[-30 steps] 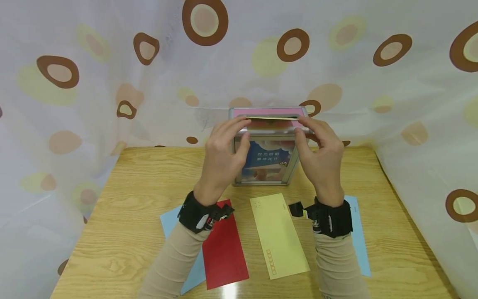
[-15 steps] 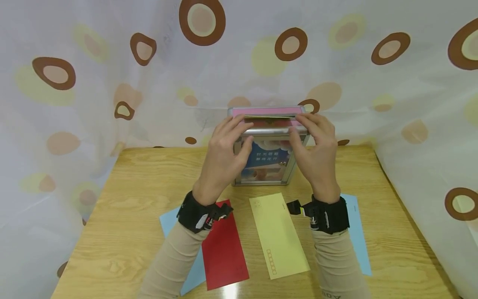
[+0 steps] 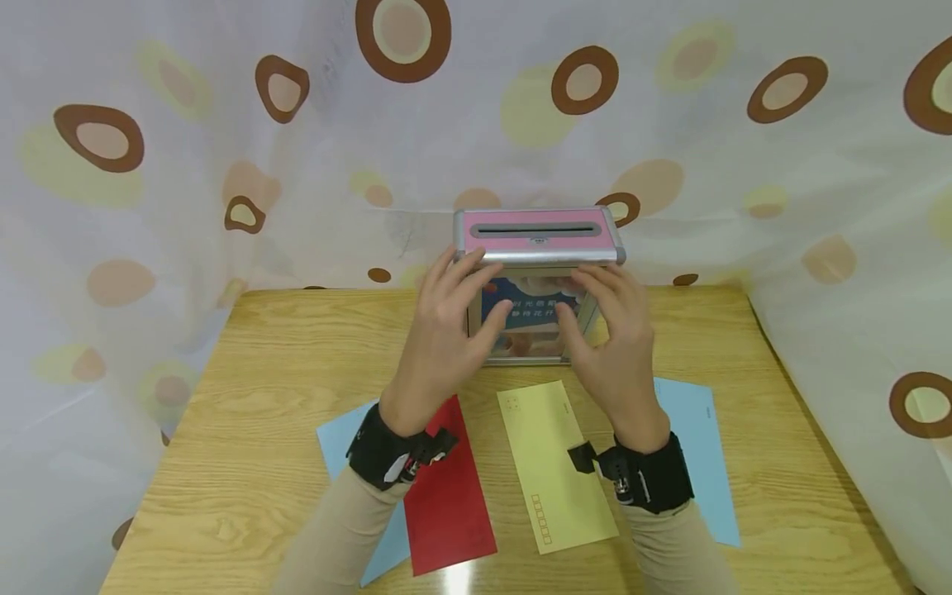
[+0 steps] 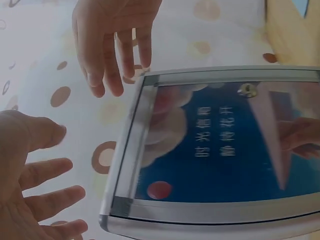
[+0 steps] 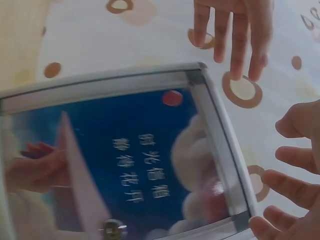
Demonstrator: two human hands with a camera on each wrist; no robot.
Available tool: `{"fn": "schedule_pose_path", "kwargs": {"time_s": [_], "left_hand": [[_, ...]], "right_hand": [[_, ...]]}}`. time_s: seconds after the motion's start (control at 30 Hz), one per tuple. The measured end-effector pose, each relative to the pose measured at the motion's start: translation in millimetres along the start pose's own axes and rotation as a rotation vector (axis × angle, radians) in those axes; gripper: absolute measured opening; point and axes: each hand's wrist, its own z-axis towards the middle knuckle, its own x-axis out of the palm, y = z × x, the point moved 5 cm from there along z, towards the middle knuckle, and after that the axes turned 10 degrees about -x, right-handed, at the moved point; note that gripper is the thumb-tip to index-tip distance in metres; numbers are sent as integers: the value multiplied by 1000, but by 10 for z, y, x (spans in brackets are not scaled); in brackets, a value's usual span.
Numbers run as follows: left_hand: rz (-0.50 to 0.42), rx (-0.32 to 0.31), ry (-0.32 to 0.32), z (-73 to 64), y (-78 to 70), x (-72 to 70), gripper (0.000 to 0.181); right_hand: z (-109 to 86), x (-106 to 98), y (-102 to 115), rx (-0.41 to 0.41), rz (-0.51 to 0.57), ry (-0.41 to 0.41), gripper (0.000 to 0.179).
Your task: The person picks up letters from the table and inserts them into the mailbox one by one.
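Observation:
A letter box (image 3: 531,258) with a pink top, silver frame and blue picture front stands at the back of the table. Its narrow top slot (image 3: 535,230) shows no paper sticking out. My left hand (image 3: 442,330) hovers before the box's left side, fingers spread. On the other side my right hand (image 3: 616,339) is held the same way, its thumb over the picture panel. Both wrist views show nothing between the fingers of the left hand (image 4: 35,185) and the right hand (image 5: 295,170). A small round lock (image 4: 247,90) sits on the front panel.
On the wooden table (image 3: 253,397) lie a yellow envelope (image 3: 546,454), a red envelope (image 3: 449,504) partly over a blue envelope (image 3: 387,545), and another blue envelope (image 3: 702,463) at the right. A patterned white curtain (image 3: 476,149) surrounds the back and sides.
Earlier both hands held a thin yellow envelope edge at the slot. It has gone down out of sight, and both hands have let go and drawn back below the box top.

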Motion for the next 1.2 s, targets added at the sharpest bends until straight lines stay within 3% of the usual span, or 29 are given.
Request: {"fn": "schedule_pose_path", "kwargs": {"time_s": [0.17, 0.33, 0.47, 0.63, 0.73, 0.93, 1.2], "left_hand": [[32, -35, 61, -273, 81, 56, 50], [91, -98, 175, -725, 272, 249, 59], [170, -260, 305, -1152, 526, 345, 65], [256, -472, 385, -1526, 877, 248, 69], [293, -526, 388, -1663, 1033, 143, 70], [314, -549, 357, -1810, 1210, -25, 69], [305, -581, 385, -1855, 1296, -21, 71]], "right_hand": [[-394, 47, 14, 86, 12, 122, 41], [-815, 85, -30, 192, 18, 202, 45], [-1120, 116, -15, 277, 34, 237, 45], [-1399, 109, 22, 336, 29, 277, 42], [-1504, 57, 9, 329, 11, 275, 42], [-1646, -87, -36, 360, -22, 236, 42], [-1759, -116, -21, 432, -7, 257, 43]]}}
